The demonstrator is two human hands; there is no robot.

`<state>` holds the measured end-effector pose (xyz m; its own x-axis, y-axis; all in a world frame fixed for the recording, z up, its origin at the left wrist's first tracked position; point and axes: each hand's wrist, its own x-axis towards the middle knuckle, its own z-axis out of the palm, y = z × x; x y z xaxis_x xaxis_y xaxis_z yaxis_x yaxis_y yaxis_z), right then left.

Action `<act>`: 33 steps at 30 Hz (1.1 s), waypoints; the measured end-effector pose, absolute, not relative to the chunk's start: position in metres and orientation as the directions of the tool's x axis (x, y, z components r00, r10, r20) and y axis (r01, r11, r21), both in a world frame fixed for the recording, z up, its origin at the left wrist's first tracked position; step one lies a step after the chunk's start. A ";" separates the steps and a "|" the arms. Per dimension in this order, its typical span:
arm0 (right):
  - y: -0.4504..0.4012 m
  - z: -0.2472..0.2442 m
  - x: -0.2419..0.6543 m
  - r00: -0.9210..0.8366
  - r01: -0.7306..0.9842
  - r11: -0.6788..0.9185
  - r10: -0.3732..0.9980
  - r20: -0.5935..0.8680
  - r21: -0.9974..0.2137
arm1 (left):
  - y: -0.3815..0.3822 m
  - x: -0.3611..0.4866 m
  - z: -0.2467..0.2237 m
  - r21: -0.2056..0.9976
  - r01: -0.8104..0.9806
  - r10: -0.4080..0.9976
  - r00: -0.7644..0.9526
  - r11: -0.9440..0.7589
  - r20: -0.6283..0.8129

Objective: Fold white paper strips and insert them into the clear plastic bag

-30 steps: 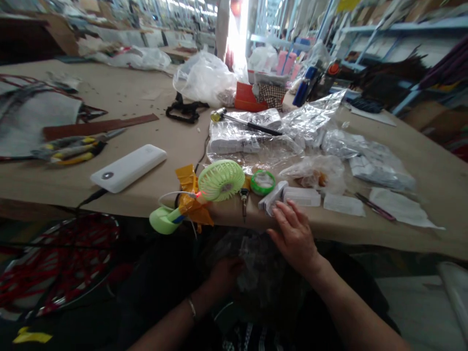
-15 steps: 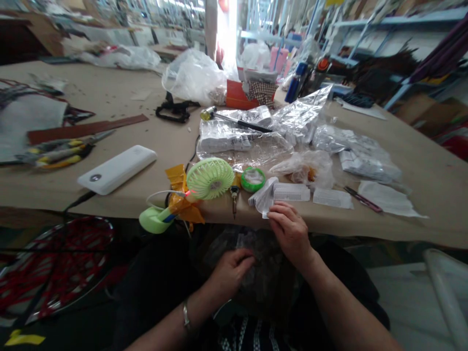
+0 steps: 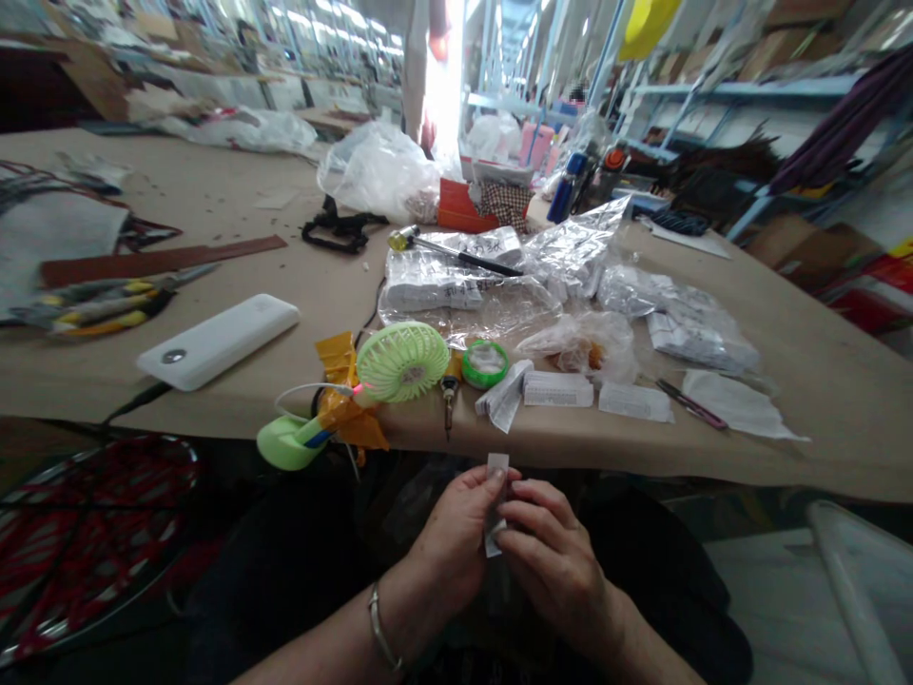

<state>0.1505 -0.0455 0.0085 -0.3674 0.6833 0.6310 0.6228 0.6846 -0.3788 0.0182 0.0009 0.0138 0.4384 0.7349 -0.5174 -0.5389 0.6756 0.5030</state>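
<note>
Just below the table edge, my left hand [image 3: 456,533] pinches a narrow white paper label [image 3: 497,463] between thumb and fingers. My right hand [image 3: 553,538] closes on the same label from the other side, its fingertips covering the middle of the strip. Above them on the table lie a folded stack of white labels [image 3: 505,395] and two flat printed labels [image 3: 558,389]. A green round tin [image 3: 485,363] and a pointed tool like a soldering iron [image 3: 449,395] are close by.
A green fan [image 3: 403,362] is taped at the table edge, beside a white power bank [image 3: 220,341]. Behind are a hammer [image 3: 463,255] on plastic-wrapped packs, and pliers [image 3: 128,303] at left. A cutter [image 3: 691,404] lies right, by white paper [image 3: 738,404].
My right hand has come down from the label stack on the table to meet my left hand. A white label is now between both hands. The view has tilted slightly.
</note>
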 end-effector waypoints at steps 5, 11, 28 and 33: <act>-0.006 0.022 0.175 -0.215 0.856 0.422 0.817 0.536 -0.300 | 0.000 0.017 0.014 0.593 -0.405 0.718 0.428 0.696 -0.550; 0.023 0.017 0.183 -0.171 0.973 0.222 0.885 0.434 -0.068 | -0.002 0.019 0.015 0.649 -0.324 0.720 0.408 0.688 -0.561; -0.017 0.010 0.178 -0.311 0.656 0.647 0.701 0.642 -0.388 | 0.009 0.020 0.027 0.515 -0.430 0.671 0.464 0.742 -0.579; -0.037 0.002 0.161 -0.495 0.641 0.712 0.668 0.556 -0.286 | 0.006 0.021 0.021 0.487 -0.526 0.707 0.398 0.697 -0.584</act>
